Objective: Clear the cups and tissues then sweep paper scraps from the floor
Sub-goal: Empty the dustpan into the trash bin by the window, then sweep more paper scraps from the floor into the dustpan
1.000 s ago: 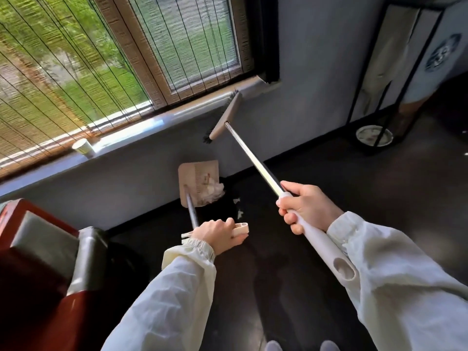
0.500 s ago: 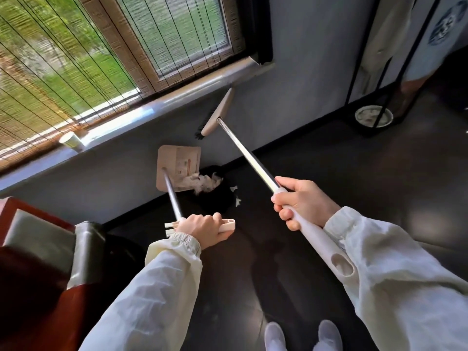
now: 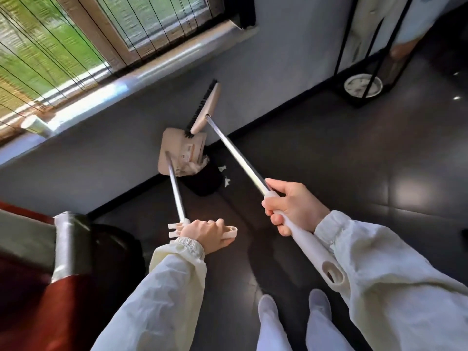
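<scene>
Your broom (image 3: 207, 110) is beige with black bristles (image 3: 199, 107), your dustpan (image 3: 174, 148) beige too. White paper scraps (image 3: 226, 183) dot the dark floor (image 3: 329, 160).

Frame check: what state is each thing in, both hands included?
Dustpan: tilted up, crumpled paper inside.
Broom: head off floor, bristles at dustpan's top edge.
Left hand: grips dustpan handle.
Right hand: grips broom handle.
Paper scraps: two on floor.
Cup: on windowsill.

Your broom (image 3: 236, 154) has a shiny metal pole and a smooth, matt white plastic grip; the dustpan (image 3: 174, 145) looks like matt beige plastic. The dark floor (image 3: 367, 173) is glossy tile. Your sleeves (image 3: 164, 287) are pale, crinkled cloth.
</scene>
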`<state>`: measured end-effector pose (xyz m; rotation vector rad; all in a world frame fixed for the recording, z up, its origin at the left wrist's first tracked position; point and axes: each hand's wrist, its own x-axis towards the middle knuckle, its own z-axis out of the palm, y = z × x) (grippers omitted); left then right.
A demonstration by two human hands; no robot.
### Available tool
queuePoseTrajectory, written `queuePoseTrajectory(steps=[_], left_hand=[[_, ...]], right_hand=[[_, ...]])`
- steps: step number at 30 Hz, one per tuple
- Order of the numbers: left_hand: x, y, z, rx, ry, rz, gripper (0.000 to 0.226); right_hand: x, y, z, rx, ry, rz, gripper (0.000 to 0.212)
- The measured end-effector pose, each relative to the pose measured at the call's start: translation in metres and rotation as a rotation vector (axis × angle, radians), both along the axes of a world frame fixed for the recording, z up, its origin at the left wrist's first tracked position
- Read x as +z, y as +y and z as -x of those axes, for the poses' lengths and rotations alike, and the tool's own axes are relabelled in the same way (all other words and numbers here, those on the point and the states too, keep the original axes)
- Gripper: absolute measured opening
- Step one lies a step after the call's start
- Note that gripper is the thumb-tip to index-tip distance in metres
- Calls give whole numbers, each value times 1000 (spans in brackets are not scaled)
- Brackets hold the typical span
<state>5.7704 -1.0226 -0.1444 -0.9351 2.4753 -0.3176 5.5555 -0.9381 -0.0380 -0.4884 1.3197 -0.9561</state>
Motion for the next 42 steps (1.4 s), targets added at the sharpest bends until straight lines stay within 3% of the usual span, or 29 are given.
queuePoseTrajectory(steps=[12, 22, 29, 31, 34, 37, 38, 40, 42], left_hand=[[76, -26, -31, -5, 138, 102, 53], [5, 16, 10, 160, 75, -52, 53], [42, -12, 0, 128, 161, 74, 47], [68, -22, -5, 181, 268, 96, 47], [120, -37, -14, 321, 480, 162, 55], [184, -42, -35, 506, 823, 216, 53], [205, -40, -43, 556, 943, 257, 49], [243, -28, -59, 720, 1118, 351, 52], [264, -4, -77, 919, 1195, 424, 60]], right_hand=[[24, 11, 11, 5, 4, 87, 69], [3, 34, 23, 10, -2, 73, 69], [1, 31, 12, -16, 3, 37, 69], [8, 26, 7, -11, -18, 45, 64], [25, 17, -2, 13, -32, 71, 29], [38, 12, -9, 38, -38, 73, 19], [43, 12, -11, 57, -24, 67, 19], [51, 11, -9, 88, 21, 33, 45], [65, 11, -3, 141, 27, 2, 41]])
